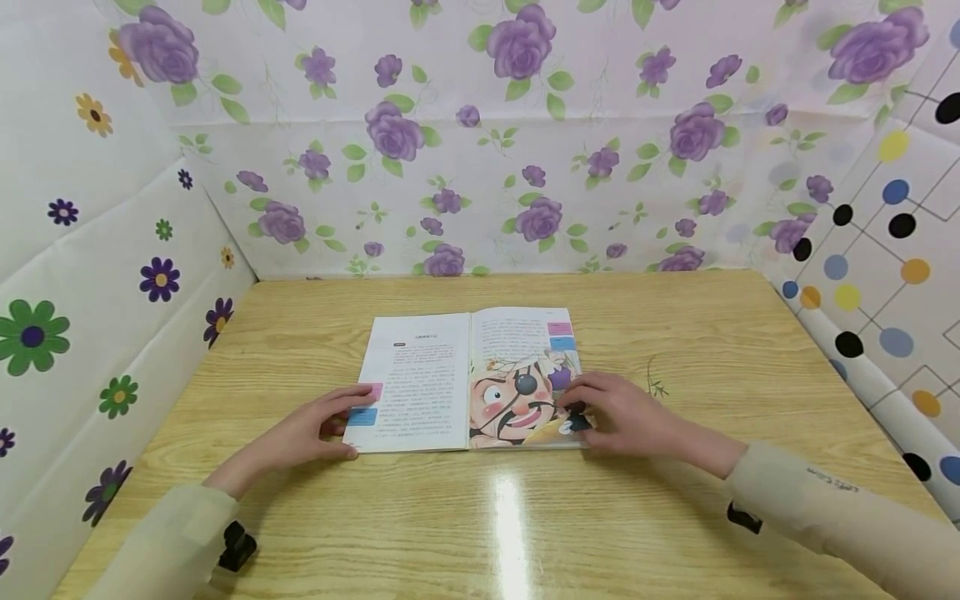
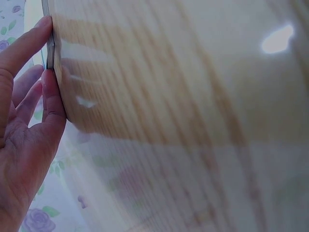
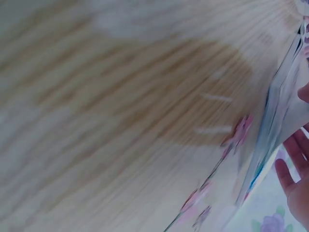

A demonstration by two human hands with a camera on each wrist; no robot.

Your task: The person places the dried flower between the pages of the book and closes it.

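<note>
Across glossy brown wood-grain desk: bare left hand, grip relaxed, fingertips against left edge of open, white-paged illustrated book, lying mid-desk; bare right hand over its lower right edge, cannot tell whether grip pinches anything.

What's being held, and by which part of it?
Cannot be told: left grip touches the open book at its left edge, right grip at its lower right side.

Paper book; smooth, glossy wood-grain table.
</note>
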